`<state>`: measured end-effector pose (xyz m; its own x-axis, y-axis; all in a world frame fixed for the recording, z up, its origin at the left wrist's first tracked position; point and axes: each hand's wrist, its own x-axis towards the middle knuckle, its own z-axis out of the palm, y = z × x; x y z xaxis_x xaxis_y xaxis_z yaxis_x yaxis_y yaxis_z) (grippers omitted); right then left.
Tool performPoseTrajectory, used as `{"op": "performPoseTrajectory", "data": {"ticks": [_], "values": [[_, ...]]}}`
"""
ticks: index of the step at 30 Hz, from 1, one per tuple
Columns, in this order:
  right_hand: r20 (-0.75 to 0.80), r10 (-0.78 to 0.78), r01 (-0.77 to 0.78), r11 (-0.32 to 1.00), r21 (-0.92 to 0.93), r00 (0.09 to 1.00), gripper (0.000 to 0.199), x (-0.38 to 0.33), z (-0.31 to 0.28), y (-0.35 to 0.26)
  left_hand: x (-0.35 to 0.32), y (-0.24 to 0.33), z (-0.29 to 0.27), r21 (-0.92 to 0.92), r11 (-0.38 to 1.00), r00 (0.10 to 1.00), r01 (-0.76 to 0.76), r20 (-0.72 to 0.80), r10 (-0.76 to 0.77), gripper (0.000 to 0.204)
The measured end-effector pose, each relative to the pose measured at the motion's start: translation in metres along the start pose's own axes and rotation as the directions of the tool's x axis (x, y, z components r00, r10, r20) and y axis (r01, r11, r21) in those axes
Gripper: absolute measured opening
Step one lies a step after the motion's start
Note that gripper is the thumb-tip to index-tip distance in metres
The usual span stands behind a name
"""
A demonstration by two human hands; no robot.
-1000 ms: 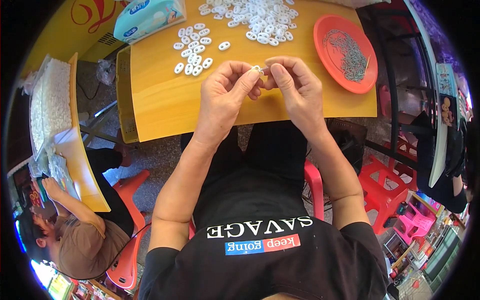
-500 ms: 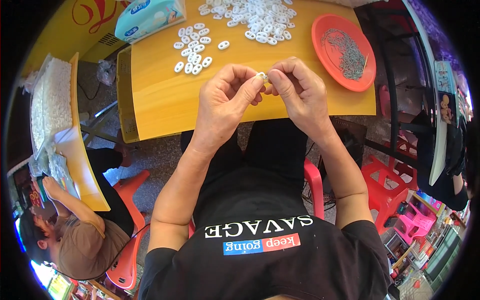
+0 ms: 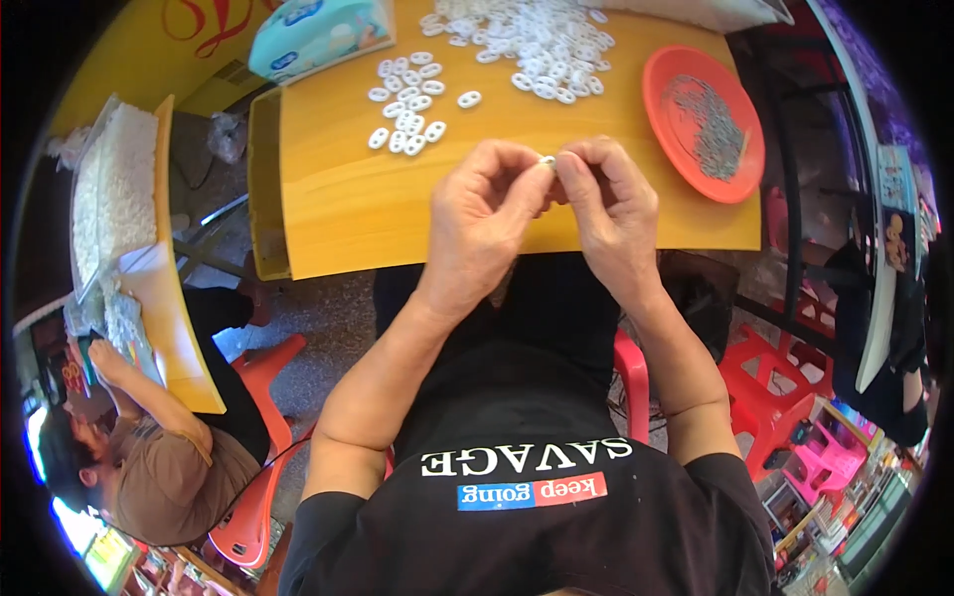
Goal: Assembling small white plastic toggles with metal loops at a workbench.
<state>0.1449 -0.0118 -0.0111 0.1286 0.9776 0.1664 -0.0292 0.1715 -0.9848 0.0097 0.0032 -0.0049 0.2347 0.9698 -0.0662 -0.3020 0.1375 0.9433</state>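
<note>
Over the near part of the yellow table, my left hand is closed, its thumb and finger pinching a small white plastic piece. Only the piece's upper end shows. My right hand meets it fingertip to fingertip, thumb and finger also pressed together; what they grip is hidden. Beyond my left hand lies a loose group of white oval two-hole pieces, with one piece apart from them. A larger heap of such pieces is at the far middle. Small grey metal parts lie in a red plate on the right.
A light-blue tissue pack stands at the far left corner. Another person sits at a separate table on the left, beside a bag of white pieces. Red stools stand to the right.
The view has shifted, so the table and its contents sit slightly lower and further right. My hands still meet at the fingertips around the white piece, which shows less.
</note>
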Motion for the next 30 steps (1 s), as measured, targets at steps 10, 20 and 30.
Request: {"op": "performPoseTrajectory", "data": {"ticks": [10,20,30], "values": [[0.100,0.059,-0.048,0.992,-0.113,0.993,0.011,-0.001,-0.004,0.014,-0.003,-0.003,-0.026,0.080,0.989,0.991,0.125,0.042,-0.129,0.016],[0.137,0.086,-0.101,0.989,0.103,0.987,0.010,-0.005,0.021,0.015,-0.013,-0.007,-0.035,0.086,0.994,0.997,0.064,-0.046,-0.060,0.014],[0.387,-0.369,0.533,0.623,-0.572,0.845,0.012,0.075,0.028,0.026,-0.013,0.005,-0.071,0.023,0.999,0.987,0.025,-0.157,-0.021,0.010]]}}
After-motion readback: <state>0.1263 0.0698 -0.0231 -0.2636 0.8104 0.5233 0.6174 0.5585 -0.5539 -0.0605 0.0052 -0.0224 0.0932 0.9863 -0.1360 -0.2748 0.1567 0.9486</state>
